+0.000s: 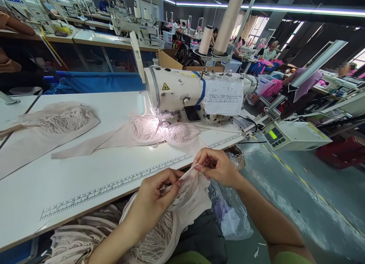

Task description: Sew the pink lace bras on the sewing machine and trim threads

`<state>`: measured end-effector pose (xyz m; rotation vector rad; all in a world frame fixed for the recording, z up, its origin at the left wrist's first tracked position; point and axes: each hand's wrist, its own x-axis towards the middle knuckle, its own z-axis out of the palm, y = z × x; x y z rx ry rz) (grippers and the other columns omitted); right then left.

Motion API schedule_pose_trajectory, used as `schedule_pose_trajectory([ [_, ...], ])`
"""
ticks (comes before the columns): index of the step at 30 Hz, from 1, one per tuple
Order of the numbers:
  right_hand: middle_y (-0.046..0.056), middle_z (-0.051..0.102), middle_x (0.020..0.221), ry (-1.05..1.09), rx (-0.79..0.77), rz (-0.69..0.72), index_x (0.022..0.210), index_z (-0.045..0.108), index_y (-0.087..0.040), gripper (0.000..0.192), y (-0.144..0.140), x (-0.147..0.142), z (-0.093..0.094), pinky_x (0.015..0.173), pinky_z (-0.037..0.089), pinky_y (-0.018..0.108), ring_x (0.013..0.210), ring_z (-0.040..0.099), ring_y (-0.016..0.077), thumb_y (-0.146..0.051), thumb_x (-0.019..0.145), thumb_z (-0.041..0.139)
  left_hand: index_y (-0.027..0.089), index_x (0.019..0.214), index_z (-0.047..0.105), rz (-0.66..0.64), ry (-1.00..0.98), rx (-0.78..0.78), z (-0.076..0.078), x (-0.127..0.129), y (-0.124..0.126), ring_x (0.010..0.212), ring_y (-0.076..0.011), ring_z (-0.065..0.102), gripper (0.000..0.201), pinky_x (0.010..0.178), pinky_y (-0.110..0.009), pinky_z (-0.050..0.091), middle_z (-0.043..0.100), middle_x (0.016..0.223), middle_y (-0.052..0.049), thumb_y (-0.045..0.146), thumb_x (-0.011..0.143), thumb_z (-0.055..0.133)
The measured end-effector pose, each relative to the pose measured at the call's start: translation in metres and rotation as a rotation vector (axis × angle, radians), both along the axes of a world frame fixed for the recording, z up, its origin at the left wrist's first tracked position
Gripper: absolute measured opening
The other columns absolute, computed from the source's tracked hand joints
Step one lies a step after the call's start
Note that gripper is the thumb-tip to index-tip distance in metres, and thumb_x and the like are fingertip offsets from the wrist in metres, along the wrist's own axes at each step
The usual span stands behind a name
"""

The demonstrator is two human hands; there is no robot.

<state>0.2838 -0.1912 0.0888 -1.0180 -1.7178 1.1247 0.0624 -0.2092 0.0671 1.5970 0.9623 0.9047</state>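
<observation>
A pale pink lace bra piece point(189, 203) hangs over my lap, its upper edge stretched between my two hands. My left hand point(159, 193) pinches that edge between thumb and fingers. Farther right, my right hand point(215, 165) is closed on the end of the same edge. Beyond them a second lace bra piece point(182, 134) lies on the table under the lit needle area of a white sewing machine point(176, 87). A stack of similar lace pieces point(80, 233) rests in my lap, partly covered by my left forearm.
Another lace piece point(65, 119) lies on the left of the white table point(114, 169), which has a printed ruler along its front edge. A phone point(191, 113) leans by the machine. A control box point(296, 135) juts out at right. Below hangs a clear plastic bag point(232, 218).
</observation>
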Motion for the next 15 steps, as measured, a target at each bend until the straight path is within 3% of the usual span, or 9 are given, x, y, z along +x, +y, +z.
schedule_pose_trajectory([
  [4,0.002,0.061,0.081,0.017,0.030,-0.047,0.073,0.051,-0.020,0.031,-0.001,-0.003,-0.003,0.051,0.043,0.022,0.058,0.052,0.0086,-0.035,0.083,0.076,0.019,0.070,0.053,-0.003,0.038,0.002,0.002,-0.002,-0.002,0.074,-0.0117,0.063,0.025,0.059,-0.016,0.047,0.073,0.100,-0.006,0.031,0.091,0.055],
  [11,-0.004,0.056,0.076,0.022,0.015,-0.103,0.088,0.053,-0.022,0.030,-0.005,-0.007,0.000,0.060,0.045,0.021,0.062,0.051,0.0084,-0.031,0.079,0.080,0.020,0.070,0.052,0.005,0.029,0.017,0.001,0.001,0.001,0.080,-0.0140,0.067,0.018,0.061,-0.017,0.050,0.074,0.102,-0.006,0.026,0.086,0.056],
  [13,-0.003,0.057,0.077,0.014,0.006,-0.085,0.090,0.052,-0.022,0.031,-0.007,-0.009,0.003,0.062,0.047,0.021,0.064,0.053,0.0089,-0.030,0.078,0.081,0.022,0.082,0.054,0.009,0.009,0.017,0.005,0.005,0.003,0.087,-0.0158,0.070,0.007,0.067,-0.019,0.052,0.074,0.107,-0.005,0.025,0.083,0.060],
  [15,-0.003,0.058,0.077,-0.010,-0.004,-0.061,0.092,0.053,-0.022,0.030,-0.009,-0.012,0.005,0.062,0.048,0.021,0.065,0.055,0.0094,-0.026,0.078,0.079,0.024,0.100,0.057,-0.013,0.002,-0.005,0.008,0.010,0.005,0.091,-0.0179,0.071,0.022,0.072,-0.022,0.052,0.076,0.105,-0.004,0.028,0.080,0.066],
])
